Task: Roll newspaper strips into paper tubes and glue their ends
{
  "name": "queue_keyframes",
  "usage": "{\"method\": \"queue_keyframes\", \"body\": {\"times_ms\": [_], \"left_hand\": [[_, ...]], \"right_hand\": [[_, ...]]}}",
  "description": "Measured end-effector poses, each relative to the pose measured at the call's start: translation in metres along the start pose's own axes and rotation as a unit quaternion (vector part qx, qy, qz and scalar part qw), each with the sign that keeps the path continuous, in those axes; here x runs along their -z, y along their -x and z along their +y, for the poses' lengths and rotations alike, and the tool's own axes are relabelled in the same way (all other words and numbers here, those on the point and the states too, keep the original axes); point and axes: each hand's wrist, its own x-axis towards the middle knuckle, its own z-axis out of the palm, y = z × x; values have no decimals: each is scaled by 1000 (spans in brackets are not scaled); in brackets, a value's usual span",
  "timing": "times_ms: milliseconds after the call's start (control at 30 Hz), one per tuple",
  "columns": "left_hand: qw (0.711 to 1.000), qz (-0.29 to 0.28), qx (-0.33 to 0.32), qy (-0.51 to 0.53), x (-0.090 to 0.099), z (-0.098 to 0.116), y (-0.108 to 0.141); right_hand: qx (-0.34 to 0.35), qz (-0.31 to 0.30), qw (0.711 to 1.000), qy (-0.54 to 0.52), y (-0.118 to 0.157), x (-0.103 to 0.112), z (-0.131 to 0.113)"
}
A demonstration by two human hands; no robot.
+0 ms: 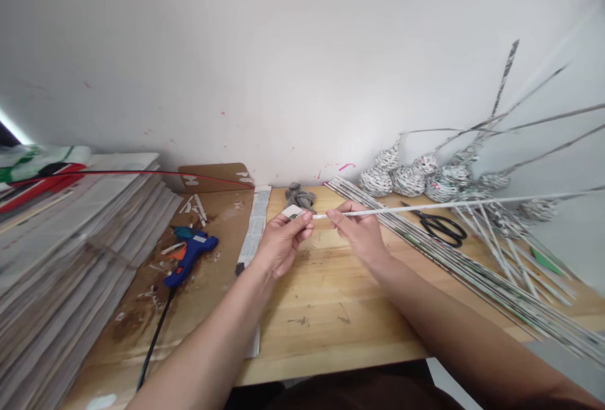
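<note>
A long, thin rolled newspaper tube (449, 203) stretches across the middle and runs off to the right edge. My left hand (281, 243) pinches its left end, where a flat, unrolled paper flap (292, 211) sticks out past the thumb. Close beside it, my right hand (362, 233) grips the tube between thumb and fingers. Under both hands is the wooden tabletop (326, 296). Behind them lies a crumpled grey cloth (299, 197). A newspaper strip (255, 227) rests left of my left hand.
Rolled paper tubes (425, 243) lie in a bundle at right, near black scissors (442, 228). Several woven paper gourd shapes (409, 180) stand against the wall. At left are a blue glue gun (191, 256) on stained cardboard and a tall newspaper stack (94, 252).
</note>
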Motion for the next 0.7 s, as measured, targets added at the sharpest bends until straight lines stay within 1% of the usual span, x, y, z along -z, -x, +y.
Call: {"method": "queue_keyframes", "body": {"times_ms": [100,200,233,267,333,367,400,433,467,500,533,567,600,633,667,700], "left_hand": [[998,-1,-18,57,-1,-1,0],[996,-9,-40,79,-1,-2,1],[996,-6,-46,81,0,-1,0],[995,0,-49,82,1,0,-1],[995,25,-55,85,4,2,-4],[993,45,-59,88,6,3,-6],[992,66,-63,91,9,4,-9],[990,84,-65,95,11,5,-11],[988,97,-67,100,13,6,-13],[987,103,-68,104,15,7,-15],[987,103,-68,107,16,7,-16],[987,100,-68,110,17,7,-17],[986,98,-69,113,17,7,-18],[986,99,-71,116,17,7,-18],[985,101,-73,120,16,8,-19],[984,105,-74,124,16,8,-19]], "right_hand": [[-76,10,993,-90,7,-13,5],[-124,-5,982,-143,10,-18,7],[-139,-25,979,-146,12,-18,7],[-155,-57,977,-137,14,-18,7],[-171,-154,970,-72,20,-19,4],[-156,-203,966,-16,24,-19,1],[-117,-245,961,49,27,-19,-3],[-51,-267,955,117,31,-18,-8],[36,-269,945,183,34,-18,-13],[130,-254,928,240,35,-16,-18],[210,-223,906,292,34,-14,-22],[266,-184,881,346,32,-10,-26],[296,-144,855,401,29,-6,-28],[301,-108,830,456,25,-2,-30],[290,-84,808,506,21,3,-30],[272,-74,792,542,17,8,-29]]}}
